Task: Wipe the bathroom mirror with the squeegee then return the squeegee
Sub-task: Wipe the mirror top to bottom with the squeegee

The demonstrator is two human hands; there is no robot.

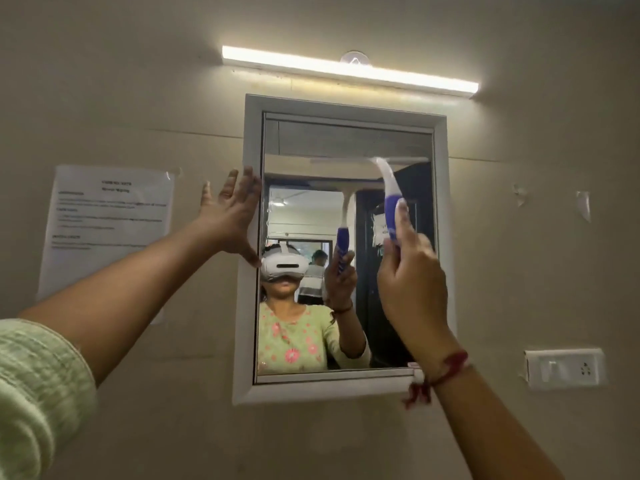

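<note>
A white-framed mirror hangs on the beige wall. My right hand grips the blue handle of a squeegee, whose white neck curves up to a blurred blade lying across the upper glass. My left hand rests flat with straight fingers against the mirror's left frame edge. The glass reflects a person in a green top with a white headset, and the squeegee.
A lit tube light runs above the mirror. A printed paper notice is taped to the wall on the left. A white switch plate sits at the lower right, with bits of tape above it.
</note>
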